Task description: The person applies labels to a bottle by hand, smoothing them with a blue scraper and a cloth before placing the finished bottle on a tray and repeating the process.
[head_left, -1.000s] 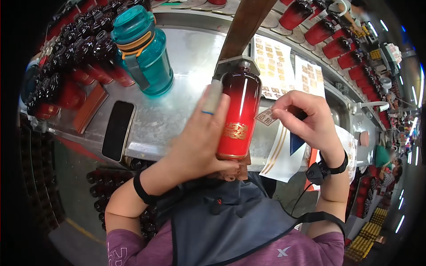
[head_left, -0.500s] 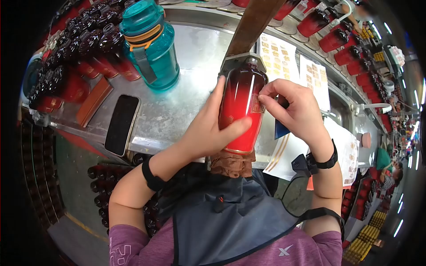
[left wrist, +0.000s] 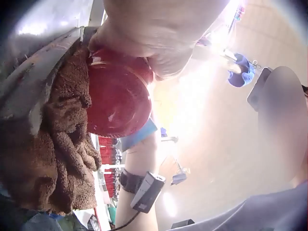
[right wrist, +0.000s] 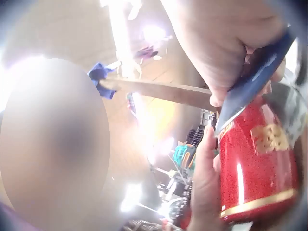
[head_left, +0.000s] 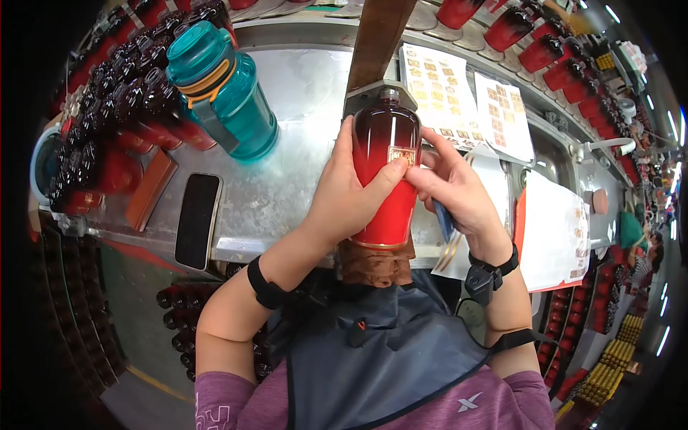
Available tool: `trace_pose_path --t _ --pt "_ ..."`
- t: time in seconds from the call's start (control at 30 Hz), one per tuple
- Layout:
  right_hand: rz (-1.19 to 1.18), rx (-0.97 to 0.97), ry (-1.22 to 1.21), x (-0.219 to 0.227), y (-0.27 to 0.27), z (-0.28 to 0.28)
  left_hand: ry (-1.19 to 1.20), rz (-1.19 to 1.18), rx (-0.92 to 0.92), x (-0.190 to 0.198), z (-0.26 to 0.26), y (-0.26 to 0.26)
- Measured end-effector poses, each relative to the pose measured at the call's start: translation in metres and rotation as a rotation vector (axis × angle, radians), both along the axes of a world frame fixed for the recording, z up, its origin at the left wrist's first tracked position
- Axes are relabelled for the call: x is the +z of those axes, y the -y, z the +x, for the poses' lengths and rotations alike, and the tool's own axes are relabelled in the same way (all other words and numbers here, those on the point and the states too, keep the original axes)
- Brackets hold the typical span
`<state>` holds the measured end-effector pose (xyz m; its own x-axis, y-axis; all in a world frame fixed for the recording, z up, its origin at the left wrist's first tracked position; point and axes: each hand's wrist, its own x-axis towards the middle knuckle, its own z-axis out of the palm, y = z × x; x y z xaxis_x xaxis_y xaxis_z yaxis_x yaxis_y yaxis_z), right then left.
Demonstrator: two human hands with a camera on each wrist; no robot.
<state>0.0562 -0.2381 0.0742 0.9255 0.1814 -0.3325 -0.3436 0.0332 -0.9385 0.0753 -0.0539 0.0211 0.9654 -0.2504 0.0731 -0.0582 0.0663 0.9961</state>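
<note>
A glass bottle, dark at the shoulders and red below, lies tilted on a brown cloth, its neck toward the wooden post. My left hand grips it from the left, thumb laid across the front at a small gold-framed label. On the other side is my right hand, its thumb tip at the label's lower corner. Its fingers hold a blue flat piece with a straight edge, close against the red glass. A gold ornament shows on the bottle in the right wrist view.
A teal water jug, a phone and a brown case stand or lie at left, near many dark-red bottles. Behind the bottle rises a wooden post. Sticker sheets and white papers lie at right.
The label, earlier pinched in the right hand beside the bottle, now sits on the glass. The left thumb has moved up to it, and the right hand has shifted down slightly with the blue piece.
</note>
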Motion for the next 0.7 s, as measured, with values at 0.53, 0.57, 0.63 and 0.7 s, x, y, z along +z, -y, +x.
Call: trace_pose_path --t 0.53,0.57,0.63,0.7 --pt "0.072 -0.075 -0.028 -0.001 -0.009 0.006 -0.107 -0.170 -0.042 0.010 0.005 0.001" --pt "0.074 -0.077 -0.025 -0.002 -0.010 0.006 -0.099 -0.160 -0.029 0.010 0.006 0.002" --pt "0.062 -0.110 -0.022 -0.004 -0.011 0.007 -0.100 -0.157 -0.024 0.007 0.009 0.003" --pt "0.062 -0.113 -0.014 -0.010 -0.011 0.009 -0.103 -0.155 -0.021 0.006 0.009 0.005"
